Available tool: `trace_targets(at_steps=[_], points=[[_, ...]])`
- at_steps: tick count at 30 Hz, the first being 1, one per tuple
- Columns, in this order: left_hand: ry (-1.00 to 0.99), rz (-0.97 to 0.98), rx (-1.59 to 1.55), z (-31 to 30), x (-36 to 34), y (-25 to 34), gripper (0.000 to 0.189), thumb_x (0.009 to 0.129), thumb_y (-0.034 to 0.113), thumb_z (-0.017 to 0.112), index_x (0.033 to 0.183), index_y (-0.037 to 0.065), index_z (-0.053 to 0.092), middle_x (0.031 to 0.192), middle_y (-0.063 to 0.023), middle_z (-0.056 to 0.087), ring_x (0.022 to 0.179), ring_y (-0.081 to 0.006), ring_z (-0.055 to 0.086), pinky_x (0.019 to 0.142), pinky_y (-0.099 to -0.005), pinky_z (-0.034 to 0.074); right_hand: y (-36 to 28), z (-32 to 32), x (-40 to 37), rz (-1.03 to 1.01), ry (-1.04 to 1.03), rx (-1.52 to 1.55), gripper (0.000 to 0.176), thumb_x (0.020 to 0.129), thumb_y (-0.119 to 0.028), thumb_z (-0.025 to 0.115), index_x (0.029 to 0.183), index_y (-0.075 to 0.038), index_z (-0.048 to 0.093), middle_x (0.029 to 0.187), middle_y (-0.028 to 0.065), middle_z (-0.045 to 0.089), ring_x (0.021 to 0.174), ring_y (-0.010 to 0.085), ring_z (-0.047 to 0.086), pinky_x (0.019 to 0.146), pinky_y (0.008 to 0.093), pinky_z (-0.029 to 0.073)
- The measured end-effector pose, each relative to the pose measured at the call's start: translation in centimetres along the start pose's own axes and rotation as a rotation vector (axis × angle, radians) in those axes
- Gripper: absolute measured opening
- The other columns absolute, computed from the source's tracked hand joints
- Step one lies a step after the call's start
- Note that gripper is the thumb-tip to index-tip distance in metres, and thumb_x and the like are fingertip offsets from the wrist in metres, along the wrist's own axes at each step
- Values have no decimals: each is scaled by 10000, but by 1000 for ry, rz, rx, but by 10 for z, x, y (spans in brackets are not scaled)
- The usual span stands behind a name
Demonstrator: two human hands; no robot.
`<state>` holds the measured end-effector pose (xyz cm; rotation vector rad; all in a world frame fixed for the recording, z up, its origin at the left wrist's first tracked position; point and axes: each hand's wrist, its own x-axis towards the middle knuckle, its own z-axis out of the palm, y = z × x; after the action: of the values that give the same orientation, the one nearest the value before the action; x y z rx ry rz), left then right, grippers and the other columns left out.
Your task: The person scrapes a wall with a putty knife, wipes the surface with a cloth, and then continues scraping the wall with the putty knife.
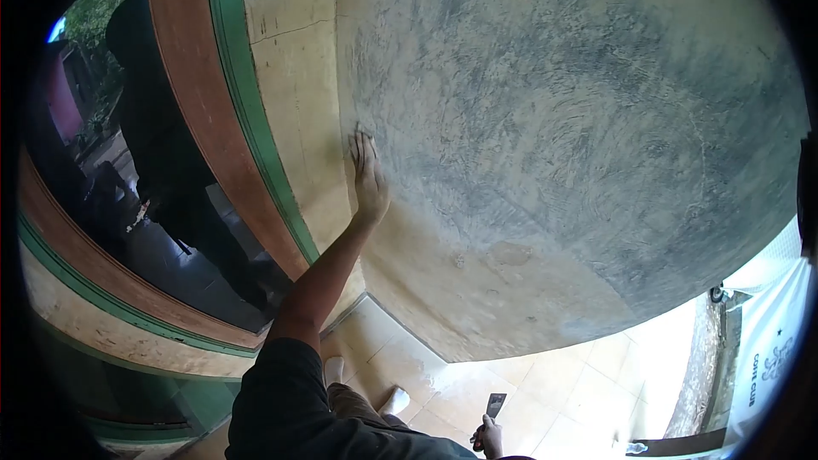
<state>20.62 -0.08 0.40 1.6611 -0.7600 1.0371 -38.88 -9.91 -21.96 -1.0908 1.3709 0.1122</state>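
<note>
My left hand (369, 181) reaches up and lies on the wall, close to the inner corner beside the window frame, with its fingers stretched out. The wall (545, 145) under it has a rough grey-blue patch with curved stroke marks, and bare tan plaster below. Low in the view, my right hand (488, 438) is closed around the handle of a putty knife (496, 405). Its flat blade points upward, apart from the wall.
A window (170, 145) with a green and brown frame (234, 85) stands at left, its dark glass showing a reflection. Below are floor tiles (537, 383) with pale dust and my feet (394, 401). A white banner (771, 349) hangs at right near a clear bottle (636, 447).
</note>
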Motion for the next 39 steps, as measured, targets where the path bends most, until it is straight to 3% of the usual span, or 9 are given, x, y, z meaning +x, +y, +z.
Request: trace_targets(at_steps=[6, 11, 16, 20, 24, 27, 31, 35, 39], points=[[245, 145, 30, -2, 194, 169, 466, 923, 88, 373, 1383, 34, 324, 1438, -157, 311, 1338, -390, 236, 1098, -459, 199, 16, -5, 25, -173, -6, 125, 310, 923, -285, 486, 816, 6, 498, 509, 114, 493, 378, 224, 508, 366, 362, 462], [12, 595, -134, 37, 146, 382, 548, 764, 25, 591, 1278, 189, 495, 1396, -47, 404, 1245, -262, 415, 958, -450, 431, -8, 7, 5, -189, -3, 39, 293, 920, -282, 502, 891, 2, 564, 525, 86, 501, 385, 187, 510, 377, 325, 436], [-59, 968, 115, 38, 153, 372, 601, 825, 131, 593, 1371, 255, 377, 1483, -13, 260, 1366, -260, 213, 1067, -467, 281, -13, 1, 9, -251, 24, 101, 304, 912, -290, 525, 852, 4, 570, 531, 73, 508, 424, 177, 534, 407, 318, 448], [263, 573, 0, 16, 268, 420, 434, 981, 215, 294, 1411, 168, 331, 1469, 3, 300, 1343, -293, 274, 1086, -483, 191, -5, -6, 1, -256, 59, 186, 307, 904, -300, 542, 854, 0, 586, 535, 71, 515, 434, 174, 543, 422, 318, 461], [280, 754, 45, 25, 230, 481, 469, 880, 225, 485, 1341, 165, 429, 1422, -12, 373, 1295, -251, 321, 1040, -469, 278, 1, -11, 3, -236, 62, 175, 312, 911, -317, 536, 900, -5, 553, 557, 69, 495, 437, 192, 519, 422, 338, 451], [-119, 1028, 13, 46, 117, 447, 482, 872, 248, 509, 1348, 226, 432, 1468, 15, 299, 1343, -239, 256, 1056, -495, 255, 3, -7, 5, -216, 73, 165, 299, 904, -303, 545, 866, -8, 572, 545, 64, 505, 441, 190, 547, 415, 331, 452], [104, 919, 52, 67, 52, 318, 431, 934, 202, 427, 1364, 206, 408, 1461, 2, 309, 1342, -243, 278, 1057, -461, 276, -2, 0, -4, -271, 34, 128, 290, 910, -287, 537, 879, 0, 561, 538, 70, 498, 418, 190, 531, 404, 329, 450], [17, 193, 63, 8, 101, 216, 430, 959, 160, 350, 1374, 48, 353, 1456, -119, 301, 1360, -376, 204, 1091, -547, 136, 9, -3, -11, -271, -2, 96, 290, 917, -279, 527, 934, 8, 556, 534, 67, 496, 414, 189, 529, 401, 329, 449], [142, 42, -80, 40, 26, 223, 430, 954, 156, 351, 1352, -6, 358, 1440, -183, 303, 1349, -405, 207, 1089, -559, 82, -2, 2, -14, -250, -65, -10, 304, 920, -281, 520, 910, 20, 564, 538, 66, 504, 418, 184, 533, 405, 328, 451]])
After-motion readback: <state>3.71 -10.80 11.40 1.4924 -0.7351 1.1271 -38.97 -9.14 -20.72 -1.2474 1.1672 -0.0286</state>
